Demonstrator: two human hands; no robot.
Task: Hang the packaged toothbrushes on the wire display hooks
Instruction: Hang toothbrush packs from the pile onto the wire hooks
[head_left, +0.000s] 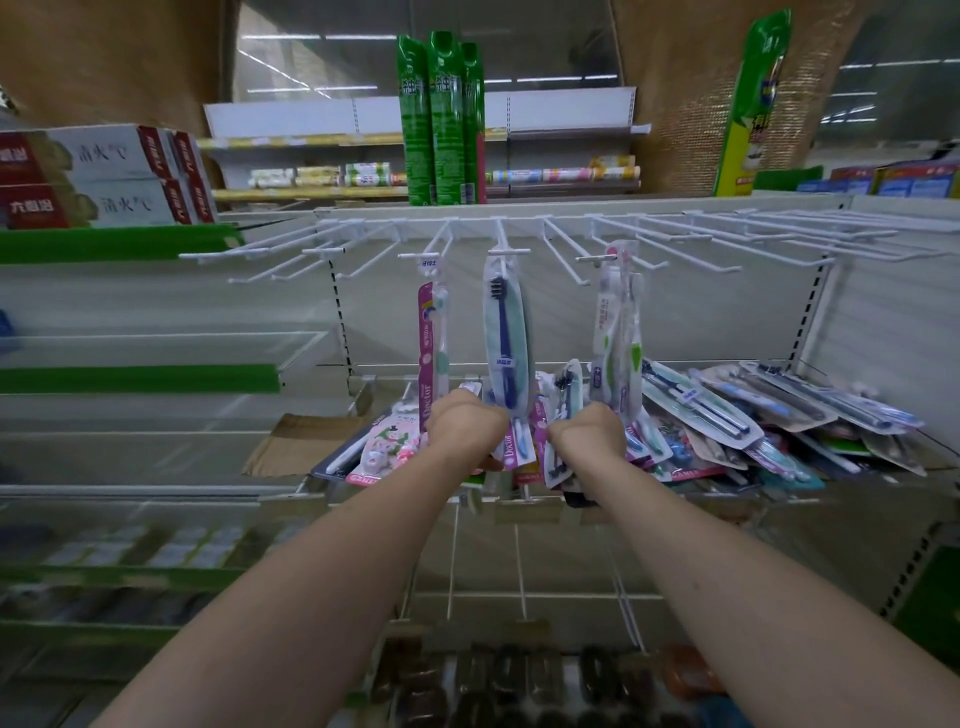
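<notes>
Both hands reach forward over the pile of packaged toothbrushes (727, 421) heaped on the lower shelf (524, 501). Seen from behind, the left hand (465, 423) is curled into a fist around what looks like a pink-edged pack marked Doctor (514, 449), though the knuckles hide most of the grip. The right hand (589, 434) is likewise clenched, gripping a small bundle of packs (558, 462) whose lower ends stick out beneath it. Above the hands a row of white wire display hooks (467, 241) juts from the back panel. Three of them carry stock: a pink-carded toothbrush (434, 338) on the left, a dark blue toothbrush in a pale oval pack (505, 338) in the middle, and several clear packs (618, 332) on the right. Tall green bags (441, 119) stand on the top ledge, with red-and-white boxes (104, 176) off to the left
</notes>
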